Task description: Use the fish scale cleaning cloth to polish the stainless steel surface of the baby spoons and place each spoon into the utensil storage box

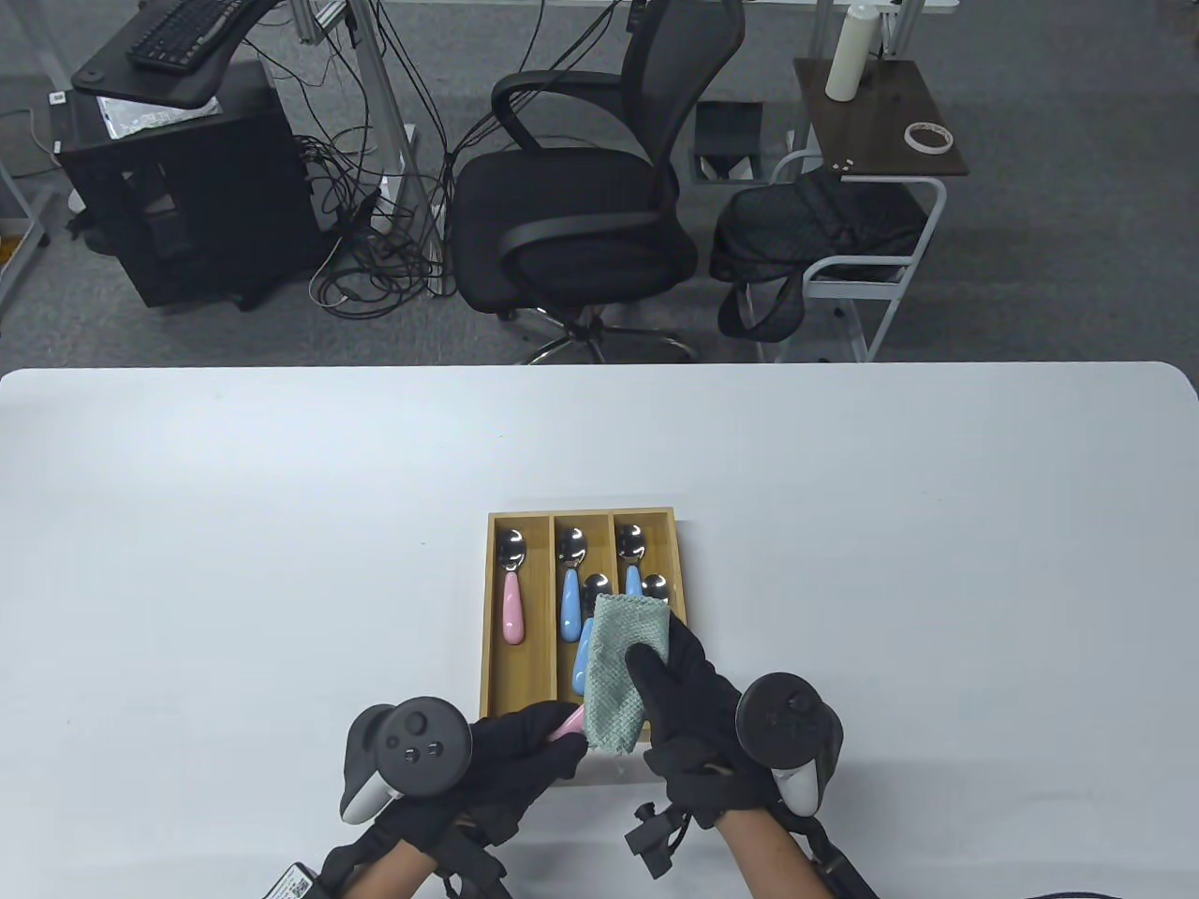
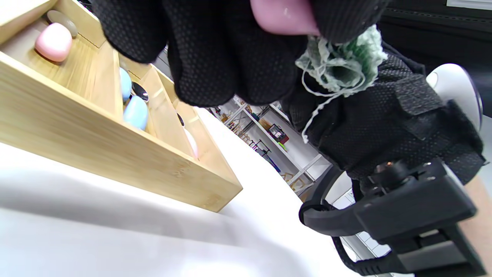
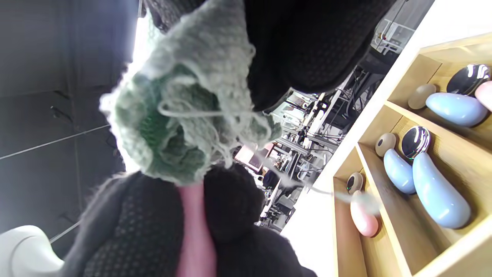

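Observation:
A wooden utensil box (image 1: 488, 609) with three compartments lies at the table's front centre. A pink-handled spoon (image 1: 511, 599) is in its left slot, two blue-handled spoons (image 1: 569, 604) in the middle, and more spoons (image 1: 630, 548) on the right. My left hand (image 1: 525, 749) grips the pink handle (image 1: 568, 723) of another spoon just in front of the box. My right hand (image 1: 684, 693) holds the green fish scale cloth (image 1: 623, 670) folded over that spoon's metal end, which is hidden. The left wrist view shows the handle (image 2: 284, 15) against the cloth (image 2: 342, 65). The right wrist view shows the cloth (image 3: 184, 115) above the handle (image 3: 194, 231).
The white table (image 1: 281, 515) stretches wide on both sides of the box. Beyond its far edge stand a black office chair (image 1: 581, 215), a small side table (image 1: 880, 122) with a bag under it, and a computer stand (image 1: 187, 169).

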The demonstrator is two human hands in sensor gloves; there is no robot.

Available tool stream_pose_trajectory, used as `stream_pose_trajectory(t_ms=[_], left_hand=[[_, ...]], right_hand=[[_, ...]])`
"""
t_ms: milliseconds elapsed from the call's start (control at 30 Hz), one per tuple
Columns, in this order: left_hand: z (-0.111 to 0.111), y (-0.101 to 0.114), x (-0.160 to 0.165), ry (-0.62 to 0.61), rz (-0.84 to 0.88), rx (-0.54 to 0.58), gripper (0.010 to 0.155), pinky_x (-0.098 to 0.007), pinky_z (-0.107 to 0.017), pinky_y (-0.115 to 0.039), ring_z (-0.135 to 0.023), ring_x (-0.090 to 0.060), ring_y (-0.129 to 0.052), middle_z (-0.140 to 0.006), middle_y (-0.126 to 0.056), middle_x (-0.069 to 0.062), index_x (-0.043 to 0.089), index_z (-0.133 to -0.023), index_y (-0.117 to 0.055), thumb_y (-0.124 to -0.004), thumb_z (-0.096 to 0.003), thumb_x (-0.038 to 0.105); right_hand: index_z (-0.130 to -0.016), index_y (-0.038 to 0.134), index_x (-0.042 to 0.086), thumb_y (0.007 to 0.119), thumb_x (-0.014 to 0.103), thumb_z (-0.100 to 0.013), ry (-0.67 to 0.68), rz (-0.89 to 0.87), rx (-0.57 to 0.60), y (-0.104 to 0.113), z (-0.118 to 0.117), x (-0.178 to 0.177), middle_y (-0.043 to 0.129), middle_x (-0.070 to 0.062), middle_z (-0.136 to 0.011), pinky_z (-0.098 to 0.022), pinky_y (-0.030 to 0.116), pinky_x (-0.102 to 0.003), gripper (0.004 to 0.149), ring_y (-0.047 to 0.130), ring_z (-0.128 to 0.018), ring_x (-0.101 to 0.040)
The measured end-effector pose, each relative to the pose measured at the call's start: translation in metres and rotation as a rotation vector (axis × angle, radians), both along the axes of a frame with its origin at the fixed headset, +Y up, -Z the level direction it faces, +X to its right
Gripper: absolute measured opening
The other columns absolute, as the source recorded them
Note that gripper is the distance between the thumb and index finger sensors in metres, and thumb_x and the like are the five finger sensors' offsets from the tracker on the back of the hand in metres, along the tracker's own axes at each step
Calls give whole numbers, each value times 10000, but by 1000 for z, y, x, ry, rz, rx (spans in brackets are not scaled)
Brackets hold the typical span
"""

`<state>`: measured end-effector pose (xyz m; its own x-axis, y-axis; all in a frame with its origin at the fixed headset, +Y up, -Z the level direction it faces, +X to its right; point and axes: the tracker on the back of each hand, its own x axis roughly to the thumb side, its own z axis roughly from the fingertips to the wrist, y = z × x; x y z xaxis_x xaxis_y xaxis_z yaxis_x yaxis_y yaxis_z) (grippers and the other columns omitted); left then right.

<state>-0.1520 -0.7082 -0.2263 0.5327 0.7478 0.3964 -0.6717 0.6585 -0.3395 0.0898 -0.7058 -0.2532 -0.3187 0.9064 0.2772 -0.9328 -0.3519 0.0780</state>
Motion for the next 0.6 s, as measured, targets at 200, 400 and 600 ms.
stream_pose_trajectory(t_ms=[200,400,600], left_hand=[[-2,-2,-2,15,-14,-6,510,-573,-622,-746,-716,-286,-981,-798,-951,-14,169,-1006,-732,-641,-626,497],[-1,-3,0,-9,-25,-8,509,-570,-616,-752,-716,-286,-982,-801,-951,-16,177,-1006,-732,-644,-623,500],[-2,-3,1,-20,-39,-21,510,-570,-614,-753,-717,-290,-982,-803,-951,-20,174,-1006,-734,-644,-624,500]], right_hand=[[-1081,332,41,701,229,-657,108,-110,-107,-6,-5,-2,702,-116,-988,-614,868,-384,593,944,-773,-223],[-1082,367,69,814,287,-606,91,-83,-78,-6,-5,-1,718,-68,-953,-586,864,-377,688,939,-723,-192],[-1074,405,89,811,378,-586,47,-51,-70,-7,-5,1,742,-38,-905,-562,862,-360,698,941,-668,-158]])
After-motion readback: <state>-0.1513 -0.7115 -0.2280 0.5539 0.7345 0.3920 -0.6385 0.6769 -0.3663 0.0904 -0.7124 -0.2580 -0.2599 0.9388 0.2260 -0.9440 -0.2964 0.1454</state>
